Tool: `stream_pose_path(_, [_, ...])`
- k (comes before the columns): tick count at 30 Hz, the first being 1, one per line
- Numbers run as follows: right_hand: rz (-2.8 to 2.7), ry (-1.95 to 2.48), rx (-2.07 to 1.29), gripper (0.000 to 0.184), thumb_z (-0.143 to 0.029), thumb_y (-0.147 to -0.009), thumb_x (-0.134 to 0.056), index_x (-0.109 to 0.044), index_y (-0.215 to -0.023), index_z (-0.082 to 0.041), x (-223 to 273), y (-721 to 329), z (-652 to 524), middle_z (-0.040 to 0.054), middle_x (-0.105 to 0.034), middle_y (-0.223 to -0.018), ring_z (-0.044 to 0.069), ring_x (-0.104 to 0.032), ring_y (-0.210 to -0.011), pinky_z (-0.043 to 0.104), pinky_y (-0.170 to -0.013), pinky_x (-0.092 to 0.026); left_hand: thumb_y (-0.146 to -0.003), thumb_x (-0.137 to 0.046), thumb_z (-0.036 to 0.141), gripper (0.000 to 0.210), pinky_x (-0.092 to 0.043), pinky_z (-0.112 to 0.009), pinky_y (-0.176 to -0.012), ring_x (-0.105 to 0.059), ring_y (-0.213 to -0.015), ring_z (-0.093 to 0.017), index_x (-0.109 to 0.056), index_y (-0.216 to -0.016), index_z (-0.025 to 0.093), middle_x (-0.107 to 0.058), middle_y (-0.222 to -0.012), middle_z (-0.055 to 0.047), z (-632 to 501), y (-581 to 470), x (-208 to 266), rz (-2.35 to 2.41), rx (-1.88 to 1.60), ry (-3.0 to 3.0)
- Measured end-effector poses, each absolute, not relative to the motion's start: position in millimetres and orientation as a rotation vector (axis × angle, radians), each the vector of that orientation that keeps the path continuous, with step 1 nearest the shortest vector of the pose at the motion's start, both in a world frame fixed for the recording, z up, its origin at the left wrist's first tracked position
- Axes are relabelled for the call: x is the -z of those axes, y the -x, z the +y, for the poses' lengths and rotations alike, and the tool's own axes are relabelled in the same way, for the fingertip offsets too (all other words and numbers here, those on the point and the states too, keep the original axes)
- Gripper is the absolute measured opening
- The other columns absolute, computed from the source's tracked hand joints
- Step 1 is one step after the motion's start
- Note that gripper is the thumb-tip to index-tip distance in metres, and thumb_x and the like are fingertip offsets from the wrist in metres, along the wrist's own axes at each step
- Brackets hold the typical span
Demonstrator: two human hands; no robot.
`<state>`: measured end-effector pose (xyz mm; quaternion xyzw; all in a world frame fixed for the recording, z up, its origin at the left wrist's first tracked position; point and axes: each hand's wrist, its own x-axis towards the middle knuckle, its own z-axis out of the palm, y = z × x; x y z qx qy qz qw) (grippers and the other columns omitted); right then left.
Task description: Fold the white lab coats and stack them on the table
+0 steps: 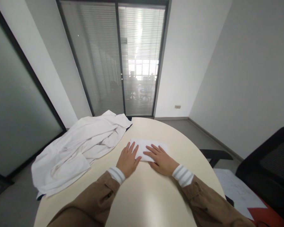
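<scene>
1. Surface (151, 201), cream, smooth, curved-edged: looks slick, so a sideways push could send light things sliding. Near edge cut off at frame bottom.
2. Heap of crumpled white fabric (80, 151): on the surface's left side, covering the rim there. Could get dragged off if the brown left sleeve (92, 198) snags it. Inner folds hidden; dark blue bits poke out underneath at both ends, can't tell what they belong to.
3. Left grip (128, 160) and right grip (162, 161): bare hands, palms down, fingers spread on the piece below, pinching nothing. Uneven pressure could skew or crease it. Undersides out of sight.
4. Flat white rectangular piece (142, 146): on the surface ahead of the wearer, right of the heap, near but apart. Edges could spring up if pressure comes off early. Lower corners covered by the hands; cloth or paper, layer count: can't tell.
</scene>
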<state>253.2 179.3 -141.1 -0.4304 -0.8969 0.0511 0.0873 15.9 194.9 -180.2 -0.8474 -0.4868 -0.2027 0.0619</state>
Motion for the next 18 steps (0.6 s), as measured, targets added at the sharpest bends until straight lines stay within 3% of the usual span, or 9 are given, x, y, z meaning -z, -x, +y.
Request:
stream_pose_path(6, [-2.45,1.644,-0.133,0.055,-0.052,-0.1,-0.032,-0.04,-0.15,-0.032,145.0,-251.2,180.4,0.0063,-0.027,-0.163,0.037,-0.015,-0.15,0.067,-0.114,-0.017,-0.1,-0.037,0.039,0.059,-0.038,-0.049,-0.111,-0.036,-0.143,-0.035,-0.038,-0.149,0.006,-0.04,-0.154,-0.02,196.9,-16.6,187.2,-1.677,0.572,2.47])
stream_pose_path(9, [-2.369,1.764,-0.066,0.053,-0.047,-0.102,-0.026,-0.038,-0.151,-0.032,147.4,-249.5,182.7,0.006,-0.028,-0.162,0.039,-0.017,-0.149,0.068,-0.113,-0.019,-0.1,-0.035,0.04,0.059,-0.036,-0.049,-0.112,-0.035,-0.143,-0.034,-0.038,-0.149,0.006,-0.039,-0.154,-0.02,196.4,-16.7,187.6,-1.682,0.538,2.499])
stream_pose_path(18, [-2.094,2.064,0.235,0.054,-0.042,-0.1,-0.031,-0.041,-0.151,-0.027,159.9,-257.2,205.0,0.0114,-0.035,-0.158,0.044,-0.025,-0.143,0.069,-0.106,-0.026,-0.099,-0.038,0.041,0.055,-0.033,-0.051,-0.113,-0.037,-0.142,-0.034,-0.047,-0.143,0.009,-0.043,-0.153,-0.018,193.4,-15.3,184.1,-1.727,0.463,2.545])
